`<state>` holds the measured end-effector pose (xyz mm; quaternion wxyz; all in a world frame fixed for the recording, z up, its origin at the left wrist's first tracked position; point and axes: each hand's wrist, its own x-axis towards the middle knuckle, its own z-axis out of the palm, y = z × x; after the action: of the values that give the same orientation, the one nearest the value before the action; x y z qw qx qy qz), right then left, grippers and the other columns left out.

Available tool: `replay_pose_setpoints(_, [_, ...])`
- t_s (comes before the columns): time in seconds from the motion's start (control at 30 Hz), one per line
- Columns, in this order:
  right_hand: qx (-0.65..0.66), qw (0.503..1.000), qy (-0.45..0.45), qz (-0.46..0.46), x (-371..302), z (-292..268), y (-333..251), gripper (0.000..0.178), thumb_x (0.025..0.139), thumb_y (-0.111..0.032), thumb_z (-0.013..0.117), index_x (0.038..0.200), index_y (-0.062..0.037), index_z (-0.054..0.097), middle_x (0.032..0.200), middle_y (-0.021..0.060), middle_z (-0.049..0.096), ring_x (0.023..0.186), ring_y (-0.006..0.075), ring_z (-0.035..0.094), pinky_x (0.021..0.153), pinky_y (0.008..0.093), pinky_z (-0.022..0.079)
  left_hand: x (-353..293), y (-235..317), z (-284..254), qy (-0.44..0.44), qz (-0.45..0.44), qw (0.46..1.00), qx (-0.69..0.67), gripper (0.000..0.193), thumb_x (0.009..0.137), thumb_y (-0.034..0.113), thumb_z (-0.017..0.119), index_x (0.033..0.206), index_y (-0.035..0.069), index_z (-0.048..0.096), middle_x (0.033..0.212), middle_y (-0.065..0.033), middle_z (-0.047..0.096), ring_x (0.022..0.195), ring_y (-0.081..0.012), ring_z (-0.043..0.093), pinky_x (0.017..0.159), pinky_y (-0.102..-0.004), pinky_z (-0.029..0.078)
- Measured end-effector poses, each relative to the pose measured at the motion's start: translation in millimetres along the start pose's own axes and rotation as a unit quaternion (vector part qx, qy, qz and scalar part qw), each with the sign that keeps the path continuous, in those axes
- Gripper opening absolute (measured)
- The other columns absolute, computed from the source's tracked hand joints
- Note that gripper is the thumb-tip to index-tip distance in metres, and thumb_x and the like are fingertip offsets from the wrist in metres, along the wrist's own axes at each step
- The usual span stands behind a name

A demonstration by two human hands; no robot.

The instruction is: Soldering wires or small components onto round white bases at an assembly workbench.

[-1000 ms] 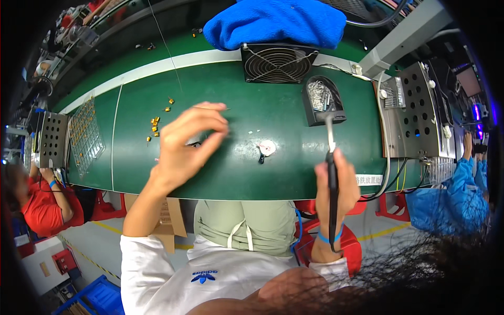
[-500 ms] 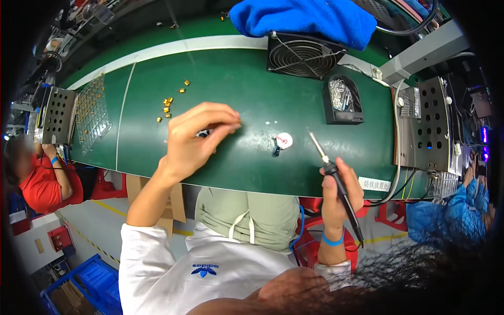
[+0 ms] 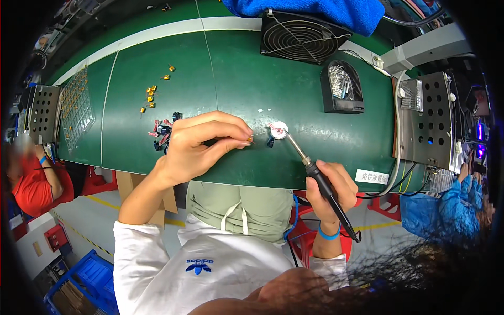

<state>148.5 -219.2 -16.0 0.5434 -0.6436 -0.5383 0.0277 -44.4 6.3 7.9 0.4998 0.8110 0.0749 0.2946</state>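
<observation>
On the green work mat (image 3: 236,68), near its front edge, lies a small round white part with a dark piece at its side (image 3: 277,130), and both hands work at it. Just left of that part the left hand (image 3: 202,144) has thumb and fingers pinched together on a thin silvery wire (image 3: 258,135), whose free end reaches toward the part. Right of the part and nearer the person, the right hand (image 3: 328,186) is closed in a fist around the black handle of a soldering iron (image 3: 315,176), its metal tip slanting up to touch the part's edge. Farther left of the part, beyond the left hand, sit small dark components (image 3: 163,134) and scattered yellow pieces (image 3: 149,97). Behind the part stand a black square fan (image 3: 299,37) and a black holder of metal wool (image 3: 342,86).
</observation>
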Motion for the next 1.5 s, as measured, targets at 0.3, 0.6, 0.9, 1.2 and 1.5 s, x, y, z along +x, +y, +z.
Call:
replay_pose_setpoints(0.3, [0.001, 1.000, -0.021, 0.007, 2.1, -0.6, -1.6, 0.036, 0.080, -0.006, 0.084, 0.111, 0.0067, 0.071, 0.089, 0.0185, 0.072, 0.074, 0.0240, 0.070, 0.067, 0.0305, 0.055, 0.5, 1.0, 2.6, 0.016, -0.002, 1.000, 0.002, 0.014, 0.082, -0.011, 0.078, 0.093, -0.004, 0.075, 0.100, -0.0130, 0.076, 0.090, -0.0228, 0.076, 0.079, -0.0307, 0.063])
replay_pose_setpoints(0.6, [0.005, 1.000, -0.025, 0.014, 2.5, -1.8, -4.8, 0.036, 0.080, -0.006, 0.084, 0.111, 0.0062, 0.071, 0.091, 0.0192, 0.073, 0.075, 0.0247, 0.071, 0.067, 0.0309, 0.055, 0.9, 1.3, -2.2, -0.012, 0.039, 0.999, 0.028, 0.015, 0.083, -0.014, 0.076, 0.095, -0.007, 0.073, 0.102, -0.0173, 0.073, 0.089, -0.0252, 0.077, 0.080, -0.0323, 0.066])
replay_pose_setpoints(0.9, [0.008, 1.000, -0.021, 0.006, 2.4, -0.8, -2.8, 0.036, 0.079, -0.005, 0.083, 0.111, 0.0056, 0.071, 0.090, 0.0193, 0.073, 0.074, 0.0255, 0.071, 0.067, 0.0312, 0.056, 3.4, 0.0, -0.8, -0.017, 0.043, 0.998, 0.033, 0.015, 0.082, -0.014, 0.077, 0.095, -0.007, 0.073, 0.102, -0.0173, 0.073, 0.088, -0.0254, 0.077, 0.079, -0.0325, 0.066])
replay_pose_setpoints(1.2, [0.002, 1.000, -0.023, 0.002, 3.8, -0.6, -4.0, 0.037, 0.079, -0.005, 0.084, 0.112, 0.0055, 0.071, 0.091, 0.0196, 0.073, 0.073, 0.0252, 0.071, 0.066, 0.0309, 0.056, 2.3, -0.3, 0.5, -0.012, 0.035, 0.999, 0.029, 0.016, 0.082, -0.014, 0.077, 0.095, -0.006, 0.073, 0.100, -0.0167, 0.074, 0.089, -0.0251, 0.077, 0.079, -0.0325, 0.066])
replay_pose_setpoints(1.5, [0.008, 1.000, -0.006, -0.005, 1.0, 0.0, -0.8, 0.036, 0.081, -0.008, 0.084, 0.112, 0.0061, 0.071, 0.090, 0.0191, 0.072, 0.073, 0.0246, 0.070, 0.066, 0.0300, 0.055, 4.3, 2.6, 0.9, -0.010, 0.025, 0.999, 0.045, 0.016, 0.080, -0.015, 0.078, 0.092, -0.006, 0.072, 0.099, -0.0152, 0.074, 0.090, -0.0259, 0.075, 0.080, -0.0336, 0.063])
